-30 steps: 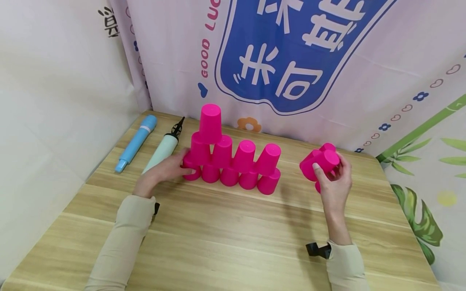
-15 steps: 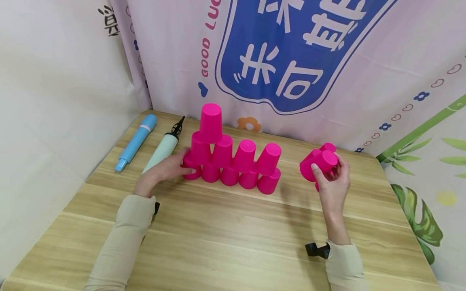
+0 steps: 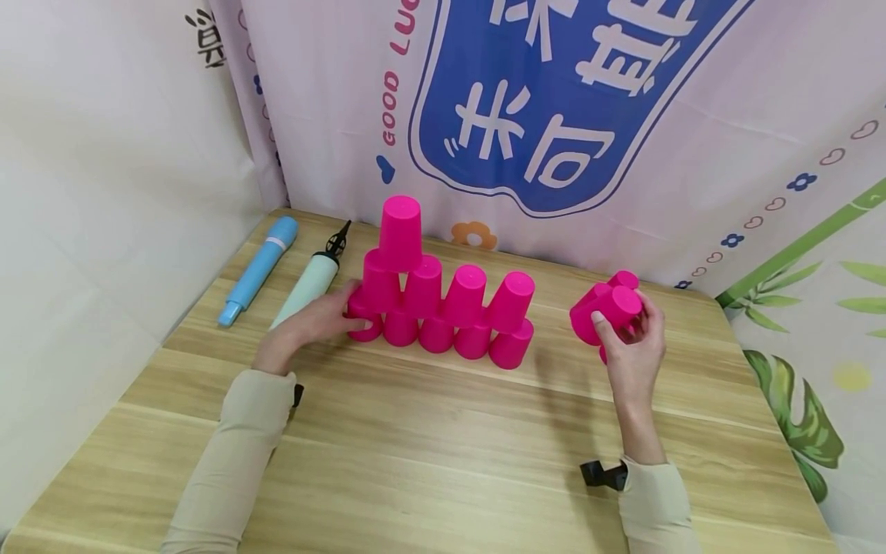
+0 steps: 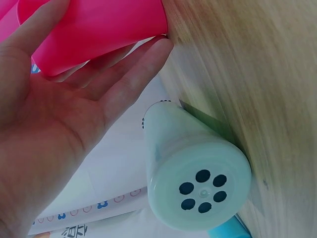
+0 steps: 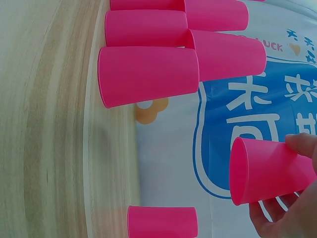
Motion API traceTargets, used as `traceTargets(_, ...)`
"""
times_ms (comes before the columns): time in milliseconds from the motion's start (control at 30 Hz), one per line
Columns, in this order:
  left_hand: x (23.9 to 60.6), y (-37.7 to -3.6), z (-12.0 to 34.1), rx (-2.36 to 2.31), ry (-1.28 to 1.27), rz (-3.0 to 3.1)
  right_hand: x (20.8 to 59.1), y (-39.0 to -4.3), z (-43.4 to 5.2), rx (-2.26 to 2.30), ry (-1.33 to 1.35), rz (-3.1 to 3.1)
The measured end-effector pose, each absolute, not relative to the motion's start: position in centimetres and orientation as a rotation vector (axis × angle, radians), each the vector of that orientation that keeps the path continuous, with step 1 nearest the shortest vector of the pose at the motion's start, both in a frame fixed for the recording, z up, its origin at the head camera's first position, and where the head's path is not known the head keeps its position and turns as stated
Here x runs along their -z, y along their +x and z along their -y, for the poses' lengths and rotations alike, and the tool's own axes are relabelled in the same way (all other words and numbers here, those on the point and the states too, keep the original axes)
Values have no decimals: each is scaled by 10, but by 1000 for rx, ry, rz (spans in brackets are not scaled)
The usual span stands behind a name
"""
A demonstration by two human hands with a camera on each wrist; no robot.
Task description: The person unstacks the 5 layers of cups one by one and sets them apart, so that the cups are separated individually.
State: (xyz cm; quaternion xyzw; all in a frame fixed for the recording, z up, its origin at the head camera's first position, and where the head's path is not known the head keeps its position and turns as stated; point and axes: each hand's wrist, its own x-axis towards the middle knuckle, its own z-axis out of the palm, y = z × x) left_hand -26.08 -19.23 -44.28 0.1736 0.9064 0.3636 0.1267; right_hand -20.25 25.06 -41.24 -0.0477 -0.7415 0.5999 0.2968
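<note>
Head view: nothing has visibly moved since the earlier frame; the left hand (image 3: 304, 327) rests straight fingers against the cup pyramid (image 3: 443, 300) on the surface (image 3: 443, 446).

Right wrist view: the right hand (image 5: 292, 208) has its fingers clamped round a pink cup (image 5: 267, 171), held above the surface.

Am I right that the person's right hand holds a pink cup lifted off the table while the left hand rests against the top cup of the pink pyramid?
Not quite. The right hand does hold a pink cup lifted off the table, but the left hand rests against the bottom-left cup of the pyramid, not the top cup. The head view shows it.
</note>
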Motion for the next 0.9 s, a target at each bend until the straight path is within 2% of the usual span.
traceTargets(900, 443, -260, 192, -1054, 503, -2639, 419, -204, -258, -1578, -189, 2020)
